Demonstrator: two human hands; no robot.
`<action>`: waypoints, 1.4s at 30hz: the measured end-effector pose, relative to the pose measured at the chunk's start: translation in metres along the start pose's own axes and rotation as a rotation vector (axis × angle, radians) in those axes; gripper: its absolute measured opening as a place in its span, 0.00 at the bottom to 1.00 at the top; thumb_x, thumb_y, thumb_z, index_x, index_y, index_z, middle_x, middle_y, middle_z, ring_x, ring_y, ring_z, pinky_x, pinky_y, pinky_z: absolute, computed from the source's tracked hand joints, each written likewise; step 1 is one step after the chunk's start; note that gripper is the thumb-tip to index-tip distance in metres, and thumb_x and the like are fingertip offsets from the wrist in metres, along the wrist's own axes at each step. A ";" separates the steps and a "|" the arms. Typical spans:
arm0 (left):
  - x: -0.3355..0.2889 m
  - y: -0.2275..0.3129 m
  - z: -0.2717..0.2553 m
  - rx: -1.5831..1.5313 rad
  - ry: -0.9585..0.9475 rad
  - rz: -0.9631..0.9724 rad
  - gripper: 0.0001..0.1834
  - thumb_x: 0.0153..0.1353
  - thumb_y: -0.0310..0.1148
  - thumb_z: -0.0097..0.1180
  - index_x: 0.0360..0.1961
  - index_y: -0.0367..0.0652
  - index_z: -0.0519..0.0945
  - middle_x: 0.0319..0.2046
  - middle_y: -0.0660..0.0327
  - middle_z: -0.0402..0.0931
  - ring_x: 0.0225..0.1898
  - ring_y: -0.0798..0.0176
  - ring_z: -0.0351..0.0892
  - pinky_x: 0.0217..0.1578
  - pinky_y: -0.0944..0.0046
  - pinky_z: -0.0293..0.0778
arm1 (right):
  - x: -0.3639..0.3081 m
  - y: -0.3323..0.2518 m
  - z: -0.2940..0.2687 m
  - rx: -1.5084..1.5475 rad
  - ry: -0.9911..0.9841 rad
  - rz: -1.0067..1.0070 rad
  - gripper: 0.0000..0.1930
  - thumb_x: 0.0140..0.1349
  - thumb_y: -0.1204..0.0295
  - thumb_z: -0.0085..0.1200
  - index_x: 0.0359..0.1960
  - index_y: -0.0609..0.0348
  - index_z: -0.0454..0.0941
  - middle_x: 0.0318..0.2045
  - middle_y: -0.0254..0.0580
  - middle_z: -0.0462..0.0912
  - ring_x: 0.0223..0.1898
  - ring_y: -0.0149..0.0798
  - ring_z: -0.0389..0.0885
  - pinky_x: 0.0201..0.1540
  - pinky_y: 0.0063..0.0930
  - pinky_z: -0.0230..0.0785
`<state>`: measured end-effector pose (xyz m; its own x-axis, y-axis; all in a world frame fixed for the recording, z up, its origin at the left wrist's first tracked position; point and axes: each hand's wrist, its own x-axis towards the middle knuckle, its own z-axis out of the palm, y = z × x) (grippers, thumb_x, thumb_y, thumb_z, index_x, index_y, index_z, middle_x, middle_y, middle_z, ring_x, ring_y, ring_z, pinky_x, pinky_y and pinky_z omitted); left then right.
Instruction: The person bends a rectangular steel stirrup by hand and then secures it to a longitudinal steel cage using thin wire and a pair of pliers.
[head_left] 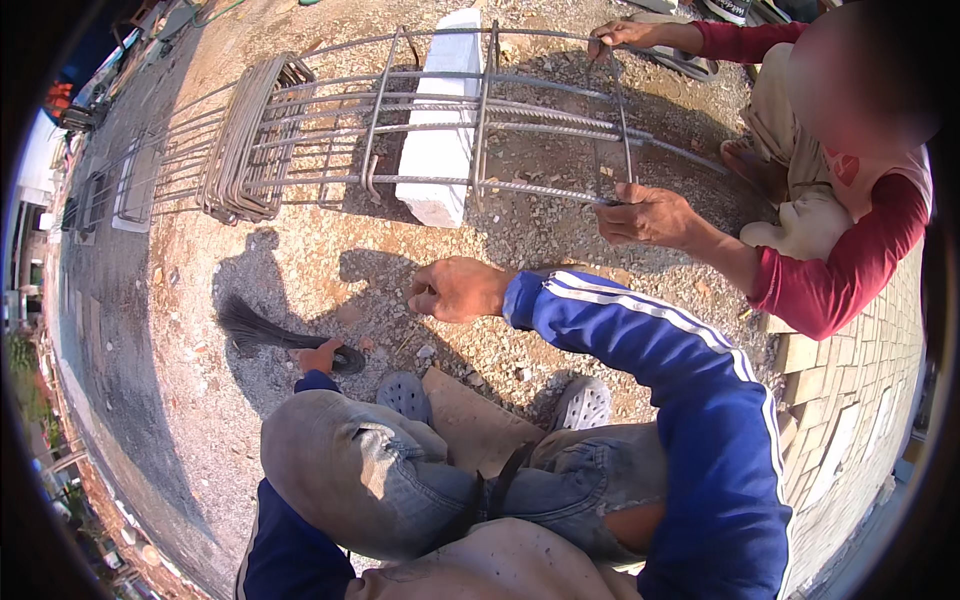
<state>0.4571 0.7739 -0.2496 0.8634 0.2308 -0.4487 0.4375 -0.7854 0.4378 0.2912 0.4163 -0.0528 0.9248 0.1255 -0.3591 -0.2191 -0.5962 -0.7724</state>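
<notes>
Low on the left, my left hand (318,356) is closed round a bundle of thin dark tie wire (262,328), its loose ends fanned out to the left and its bent end showing past my fingers. My right hand (455,290) hovers over the gravel with its fingers curled; whether anything small is pinched in them is hidden. Beyond it lies a rebar cage (540,128) of long bars and square stirrups, propped on a white block (432,160). A stack of stirrups (250,140) hangs together on the bars to the left.
At the right a crouching co-worker in red sleeves holds the cage's end, one hand (645,215) on the near bar and the other (615,35) at the far corner. Stacked pale bricks (850,400) stand at the lower right. A flat board (470,425) lies between my clogs.
</notes>
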 end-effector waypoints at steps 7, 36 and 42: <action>0.008 -0.009 -0.086 -1.033 -0.411 -0.087 0.10 0.49 0.32 0.56 0.33 0.40 0.74 0.31 0.57 0.78 0.31 0.59 0.78 0.37 0.56 0.78 | 0.004 -0.024 0.003 0.095 -0.025 -0.135 0.17 0.63 0.60 0.49 0.41 0.62 0.79 0.36 0.54 0.83 0.42 0.54 0.81 0.45 0.44 0.71; -0.283 0.250 -0.225 -1.313 -0.875 1.225 0.39 0.64 0.34 0.42 0.67 0.23 0.38 0.40 0.53 0.60 0.32 0.64 0.64 0.29 0.63 0.71 | -0.005 0.085 -0.093 -0.272 0.930 0.163 0.32 0.55 0.68 0.51 0.59 0.78 0.59 0.25 0.63 0.80 0.27 0.61 0.81 0.34 0.52 0.73; -0.268 0.263 -0.210 -1.348 -0.974 1.177 0.38 0.64 0.34 0.43 0.67 0.22 0.41 0.40 0.51 0.64 0.33 0.62 0.69 0.28 0.61 0.76 | -0.031 0.097 -0.095 -0.236 1.001 0.193 0.30 0.55 0.68 0.51 0.58 0.75 0.62 0.25 0.65 0.79 0.28 0.63 0.80 0.35 0.53 0.71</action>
<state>0.3935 0.6259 0.1495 0.6178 -0.6496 0.4431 0.1473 0.6491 0.7463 0.2712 0.2798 -0.0670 0.7392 -0.6380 0.2159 -0.4236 -0.6896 -0.5873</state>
